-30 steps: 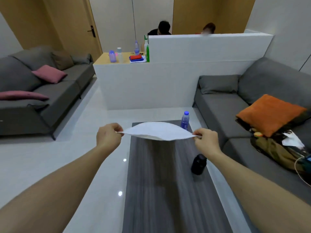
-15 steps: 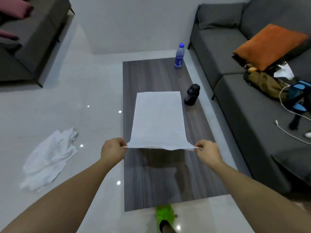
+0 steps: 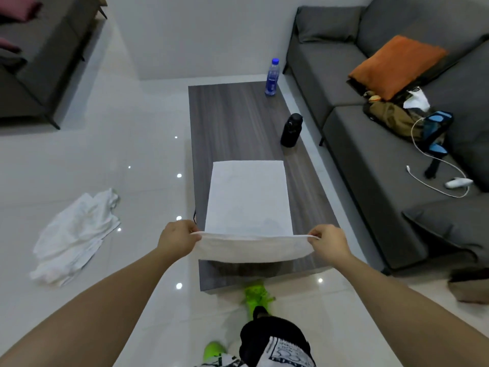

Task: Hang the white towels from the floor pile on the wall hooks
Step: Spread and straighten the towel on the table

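My left hand (image 3: 176, 241) pinches the near left corner of a white rectangular cloth towel (image 3: 248, 205), fingers curled on the edge; my right hand (image 3: 329, 243) pinches the near right corner the same way. The towel's far part lies flat on the dark grey wood-grain coffee table (image 3: 232, 120), near edge lifted off it and sagging between my hands, a flap hanging below the held edge. A crumpled pile of white towels (image 3: 75, 235) sits on the glossy white tile floor (image 3: 111, 154), left of the table and well apart from it. On the table's far right: a clear plastic water bottle with blue cap (image 3: 272, 76), upright, and nearer a black bottle (image 3: 291, 130), upright, just beyond the towel's far right corner. A grey fabric sofa (image 3: 370, 160) on the right holds an orange cushion (image 3: 397, 64). No wall hooks in view.
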The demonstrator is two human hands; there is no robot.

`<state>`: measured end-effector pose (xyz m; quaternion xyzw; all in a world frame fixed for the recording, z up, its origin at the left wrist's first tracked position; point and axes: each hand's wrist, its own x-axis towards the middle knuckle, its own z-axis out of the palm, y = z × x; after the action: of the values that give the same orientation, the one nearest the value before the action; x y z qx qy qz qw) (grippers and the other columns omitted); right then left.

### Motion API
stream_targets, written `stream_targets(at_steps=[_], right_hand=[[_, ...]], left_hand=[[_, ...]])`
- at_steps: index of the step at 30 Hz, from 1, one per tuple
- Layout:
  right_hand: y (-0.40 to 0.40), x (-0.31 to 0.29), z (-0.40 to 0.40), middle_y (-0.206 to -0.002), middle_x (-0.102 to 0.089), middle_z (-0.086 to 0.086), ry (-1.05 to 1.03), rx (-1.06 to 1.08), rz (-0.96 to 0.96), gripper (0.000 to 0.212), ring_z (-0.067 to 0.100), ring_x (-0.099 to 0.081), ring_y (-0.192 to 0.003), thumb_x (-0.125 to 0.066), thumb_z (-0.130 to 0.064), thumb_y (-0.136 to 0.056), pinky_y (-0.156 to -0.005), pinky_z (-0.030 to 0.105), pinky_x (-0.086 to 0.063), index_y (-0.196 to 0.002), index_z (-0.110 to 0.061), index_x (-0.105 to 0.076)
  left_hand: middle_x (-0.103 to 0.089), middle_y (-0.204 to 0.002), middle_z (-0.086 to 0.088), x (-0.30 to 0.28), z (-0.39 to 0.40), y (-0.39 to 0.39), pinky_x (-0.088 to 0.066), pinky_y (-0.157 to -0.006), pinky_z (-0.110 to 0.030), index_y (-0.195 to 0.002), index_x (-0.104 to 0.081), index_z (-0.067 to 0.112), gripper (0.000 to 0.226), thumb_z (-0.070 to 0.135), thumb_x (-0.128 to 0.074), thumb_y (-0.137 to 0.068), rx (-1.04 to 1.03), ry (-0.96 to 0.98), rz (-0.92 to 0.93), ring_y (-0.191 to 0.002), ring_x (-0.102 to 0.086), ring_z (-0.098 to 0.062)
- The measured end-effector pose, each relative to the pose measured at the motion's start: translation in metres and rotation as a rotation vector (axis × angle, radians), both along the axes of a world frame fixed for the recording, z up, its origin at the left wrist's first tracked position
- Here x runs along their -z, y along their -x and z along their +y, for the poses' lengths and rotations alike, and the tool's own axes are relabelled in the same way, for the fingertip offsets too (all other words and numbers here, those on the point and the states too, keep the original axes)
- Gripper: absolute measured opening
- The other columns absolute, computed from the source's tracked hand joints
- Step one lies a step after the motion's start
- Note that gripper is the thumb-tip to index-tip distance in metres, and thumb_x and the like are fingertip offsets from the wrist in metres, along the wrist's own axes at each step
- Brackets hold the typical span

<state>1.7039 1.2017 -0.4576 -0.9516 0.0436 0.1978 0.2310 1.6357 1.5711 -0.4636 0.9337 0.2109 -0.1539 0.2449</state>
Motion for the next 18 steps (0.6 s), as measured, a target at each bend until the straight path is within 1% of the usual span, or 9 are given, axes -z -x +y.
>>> stream_targets(at_steps=[2,3,6,9,11,13,16,18], right_hand=[[-0.021,-0.004,-0.001,-0.078,-0.067,-0.004,-0.013,-0.01,-0.041,0.009,0.015,-0.062,-0.078,-0.066,-0.016,-0.088,-0.063,0.023,-0.046,-0.085,-0.02,-0.074],[-0.034,-0.006,-0.001,-0.076,-0.065,-0.005,-0.016,-0.011,-0.062,0.008,0.015,-0.062,-0.077,-0.067,-0.016,-0.087,-0.062,0.022,-0.044,-0.084,-0.02,-0.074],[-0.081,-0.007,0.002,-0.074,-0.064,-0.007,-0.043,0.011,-0.087,0.007,0.014,-0.061,-0.076,-0.07,-0.019,-0.085,-0.066,0.023,-0.042,-0.08,-0.023,-0.072],[-0.135,0.001,0.009,-0.076,-0.066,-0.007,-0.057,0.028,-0.056,0.013,0.013,-0.061,-0.075,-0.071,-0.023,-0.085,-0.06,0.023,-0.041,-0.074,-0.03,-0.066],[-0.174,0.01,0.014,-0.078,-0.067,-0.005,-0.043,0.032,-0.03,0.009,0.014,-0.06,-0.073,-0.071,-0.025,-0.085,-0.056,0.023,-0.039,-0.077,-0.029,-0.068],[-0.213,0.021,0.022,-0.081,-0.069,-0.001,-0.028,0.029,-0.013,0.005,0.017,-0.06,-0.073,-0.07,-0.027,-0.085,-0.059,0.024,-0.041,-0.08,-0.027,-0.07],[-0.274,0.041,0.036,-0.084,-0.071,0.003,-0.026,0.02,0.012,0.006,0.022,-0.063,-0.077,-0.071,-0.027,-0.084,-0.064,0.027,-0.046,-0.078,-0.027,-0.069],[-0.314,0.059,0.045,-0.087,-0.072,0.005,-0.03,0.015,0.013,0.004,0.024,-0.064,-0.081,-0.07,-0.026,-0.085,-0.066,0.027,-0.045,-0.082,-0.024,-0.072]], left_hand=[[-0.066,-0.09,0.002,-0.005,0.002,-0.023,-0.042,-0.07,-0.027,-0.092,-0.069,0.024,0.009,0.03,-0.063,-0.089,-0.019,0.005,-0.039,-0.084,-0.059,-0.019],[-0.067,-0.09,0.002,-0.007,0.003,-0.036,-0.043,-0.07,-0.027,-0.09,-0.069,0.024,0.009,0.029,-0.062,-0.09,-0.024,0.005,-0.053,-0.084,-0.06,-0.019],[-0.067,-0.086,0.003,-0.011,0.007,-0.082,-0.045,-0.07,-0.027,-0.088,-0.069,0.025,0.01,0.031,-0.061,-0.091,-0.037,-0.01,-0.082,-0.081,-0.059,-0.018],[-0.067,-0.086,0.003,-0.011,0.012,-0.134,-0.046,-0.07,-0.028,-0.087,-0.07,0.026,0.012,0.033,-0.061,-0.09,-0.063,-0.027,-0.085,-0.082,-0.059,-0.018],[-0.068,-0.086,0.003,-0.008,0.015,-0.171,-0.046,-0.07,-0.028,-0.084,-0.069,0.026,0.011,0.032,-0.062,-0.089,-0.077,-0.038,-0.065,-0.082,-0.059,-0.019],[-0.068,-0.087,0.001,-0.001,0.018,-0.207,-0.046,-0.07,-0.028,-0.084,-0.07,0.026,0.01,0.031,-0.062,-0.088,-0.089,-0.052,-0.04,-0.083,-0.06,-0.021],[-0.069,-0.089,-0.002,0.015,0.024,-0.265,-0.045,-0.069,-0.028,-0.088,-0.072,0.022,0.011,0.028,-0.062,-0.089,-0.113,-0.067,-0.022,-0.083,-0.059,-0.023],[-0.069,-0.09,-0.004,0.03,0.03,-0.301,-0.042,-0.068,-0.028,-0.09,-0.072,0.021,0.013,0.028,-0.062,-0.089,-0.136,-0.076,-0.02,-0.082,-0.057,-0.023]])
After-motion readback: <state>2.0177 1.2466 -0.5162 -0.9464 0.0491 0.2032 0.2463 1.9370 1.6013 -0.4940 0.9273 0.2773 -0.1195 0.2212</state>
